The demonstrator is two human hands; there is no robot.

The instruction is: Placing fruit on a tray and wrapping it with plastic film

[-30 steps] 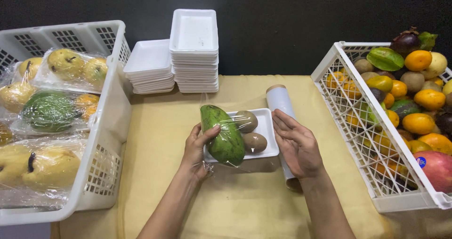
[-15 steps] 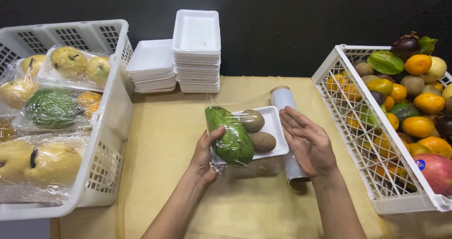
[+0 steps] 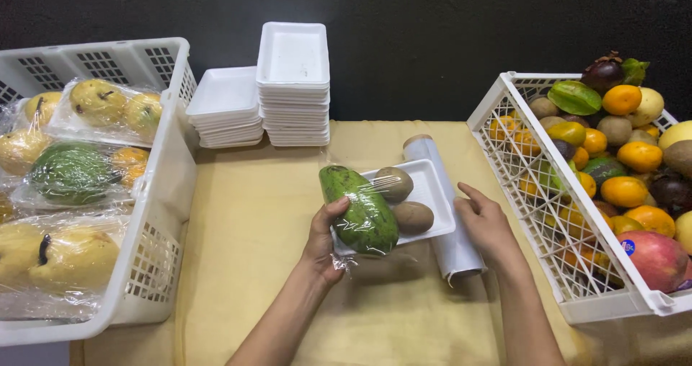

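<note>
White foam, rectangular and shallow, forms the small tray [image 3: 432, 186] at the centre of the yellow-covered table [image 3: 245, 215]. The tray carries a long green mango [image 3: 358, 209] and two brown oval kiwis [image 3: 404, 200], all under clear plastic film. The left hand [image 3: 324, 240] holds the tray at its near left corner, lifted slightly off the cloth, thumb pressed onto the mango and the other fingers closed beneath the tray. The right hand [image 3: 486, 223] lies just right of the tray on the roll of clear wrapping film [image 3: 447, 207], fingers together and laid flat over the roll, not curled around it. The roll runs alongside the tray's right edge, touching or nearly so; which cannot be told.

Behind the tray stand two stacks of empty white foam trays [image 3: 292, 85]. Well to the left of the tray, a white plastic crate [image 3: 162, 193] holds film-wrapped fruit packs. Well to the right of the tray, a second white lattice crate [image 3: 533, 215] holds loose mixed fruit.
</note>
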